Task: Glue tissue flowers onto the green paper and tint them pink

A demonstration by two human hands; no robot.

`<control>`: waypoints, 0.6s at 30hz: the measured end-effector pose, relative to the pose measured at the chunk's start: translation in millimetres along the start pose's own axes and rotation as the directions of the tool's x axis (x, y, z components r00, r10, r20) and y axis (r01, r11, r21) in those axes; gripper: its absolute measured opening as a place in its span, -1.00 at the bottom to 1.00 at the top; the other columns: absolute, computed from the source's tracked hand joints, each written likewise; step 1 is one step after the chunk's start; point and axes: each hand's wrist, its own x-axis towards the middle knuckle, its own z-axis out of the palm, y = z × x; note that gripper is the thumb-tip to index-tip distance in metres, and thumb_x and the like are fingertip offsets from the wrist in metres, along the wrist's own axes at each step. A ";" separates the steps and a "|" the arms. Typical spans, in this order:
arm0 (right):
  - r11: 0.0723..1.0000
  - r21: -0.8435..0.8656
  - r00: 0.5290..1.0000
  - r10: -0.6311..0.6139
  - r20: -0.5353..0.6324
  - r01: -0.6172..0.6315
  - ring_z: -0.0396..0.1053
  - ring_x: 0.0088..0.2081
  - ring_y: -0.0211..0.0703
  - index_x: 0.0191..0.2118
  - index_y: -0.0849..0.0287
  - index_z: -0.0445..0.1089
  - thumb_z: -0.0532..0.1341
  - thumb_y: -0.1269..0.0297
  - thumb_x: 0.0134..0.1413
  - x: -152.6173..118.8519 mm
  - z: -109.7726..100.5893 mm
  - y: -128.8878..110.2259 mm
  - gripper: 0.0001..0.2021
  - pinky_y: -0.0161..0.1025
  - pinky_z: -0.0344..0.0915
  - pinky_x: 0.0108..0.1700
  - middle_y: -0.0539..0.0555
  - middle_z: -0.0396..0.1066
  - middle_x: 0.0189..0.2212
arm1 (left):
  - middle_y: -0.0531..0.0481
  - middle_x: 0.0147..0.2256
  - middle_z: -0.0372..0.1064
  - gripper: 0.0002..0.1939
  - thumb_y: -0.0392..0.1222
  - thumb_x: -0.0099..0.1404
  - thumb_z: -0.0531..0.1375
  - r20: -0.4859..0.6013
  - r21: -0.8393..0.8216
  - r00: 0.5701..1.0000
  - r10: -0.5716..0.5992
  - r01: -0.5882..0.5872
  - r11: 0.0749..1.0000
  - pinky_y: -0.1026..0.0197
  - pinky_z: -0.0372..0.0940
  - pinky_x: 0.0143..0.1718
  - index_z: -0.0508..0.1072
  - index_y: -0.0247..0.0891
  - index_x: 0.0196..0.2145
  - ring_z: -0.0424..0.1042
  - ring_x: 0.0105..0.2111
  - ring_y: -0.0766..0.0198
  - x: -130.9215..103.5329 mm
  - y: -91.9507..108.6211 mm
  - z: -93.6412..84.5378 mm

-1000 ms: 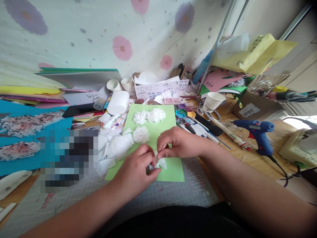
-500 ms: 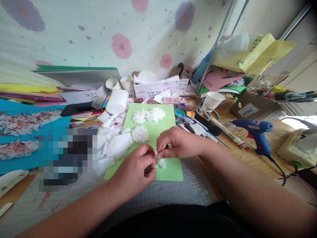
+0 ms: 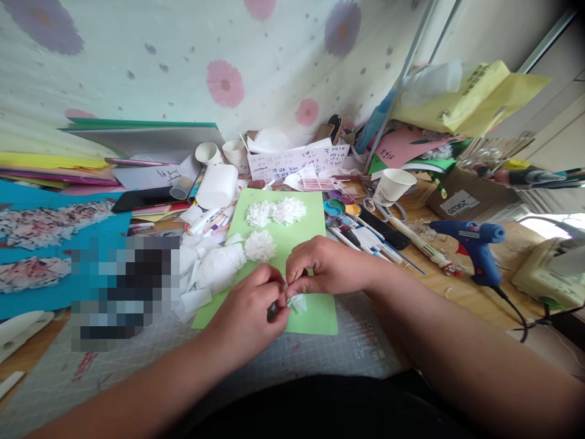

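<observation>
Over the lower part of a green sheet (image 3: 292, 241), my left hand (image 3: 253, 308) and my right hand (image 3: 320, 266) meet fingertip to fingertip. Both are closed in a pinch on a small piece of thin white paper (image 3: 298, 303), which sticks out below my right fingers. A small dark object, partly hidden, shows inside my left hand's curled fingers. Ruffled white paper clusters (image 3: 287, 210) lie at the sheet's top, with another white cluster (image 3: 260, 246) lower down. Loose white paper pieces (image 3: 217, 268) are piled at the sheet's left edge.
A grey cutting mat (image 3: 315, 360) lies underneath. To the right are brushes, scissors, a paper cup (image 3: 393, 185) and a blue glue gun (image 3: 478, 244) with its cord. At the left lies a blue sheet (image 3: 98, 228) with ruffled paper; more cups (image 3: 208, 153) stand behind.
My right hand has shifted slightly left and my fingertips are closer together. The white paper below them has turned and looks more spread.
</observation>
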 end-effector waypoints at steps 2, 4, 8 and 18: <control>0.999 -0.016 0.999 0.032 -0.027 -0.033 0.35 -0.44 -0.29 -0.43 0.28 0.43 0.27 0.30 0.08 -1.7 -4.2 -2.5 -0.85 -0.38 0.22 -0.36 0.03 0.44 -0.52 | 0.01 -0.33 0.28 -0.86 -0.46 0.06 0.13 0.004 -0.003 1.000 0.010 -0.010 1.000 0.26 0.30 -0.34 0.34 -0.27 -0.54 0.37 -0.37 0.32 0.1 0.9 -0.1; 0.998 -0.038 0.998 0.056 -0.040 -0.057 0.32 -0.47 -0.30 -0.46 0.29 0.41 0.27 0.31 0.06 -3.3 -8.2 -5.2 -0.84 -0.38 0.21 -0.39 0.02 0.40 -0.55 | 0.01 -0.34 0.26 -0.84 -0.48 0.06 0.11 0.015 -0.002 1.000 0.015 -0.014 1.000 0.27 0.27 -0.35 0.33 -0.27 -0.55 0.35 -0.38 0.33 0.0 1.4 -0.4; 0.992 -0.103 0.997 0.076 0.014 -0.074 0.28 -0.50 -0.33 -0.46 0.28 0.40 0.25 0.34 0.06 -4.1 -11.3 -7.2 -0.86 -0.39 0.16 -0.41 -0.01 0.37 -0.56 | 0.01 -0.34 0.25 -0.84 -0.48 0.06 0.10 0.030 0.011 0.999 0.011 -0.012 1.000 0.26 0.24 -0.36 0.31 -0.27 -0.56 0.33 -0.38 0.32 -0.1 0.4 -0.1; 0.978 -0.173 0.992 0.123 0.020 -0.118 0.23 -0.52 -0.35 -0.46 0.28 0.41 0.25 0.33 0.05 -3.3 -10.5 -2.9 -0.86 -0.38 0.11 -0.43 -0.02 0.35 -0.56 | 0.00 -0.33 0.24 -0.83 -0.50 0.05 0.08 0.042 0.010 0.999 0.024 -0.024 1.000 0.27 0.25 -0.34 0.27 -0.28 -0.57 0.33 -0.36 0.32 -0.2 1.9 -0.4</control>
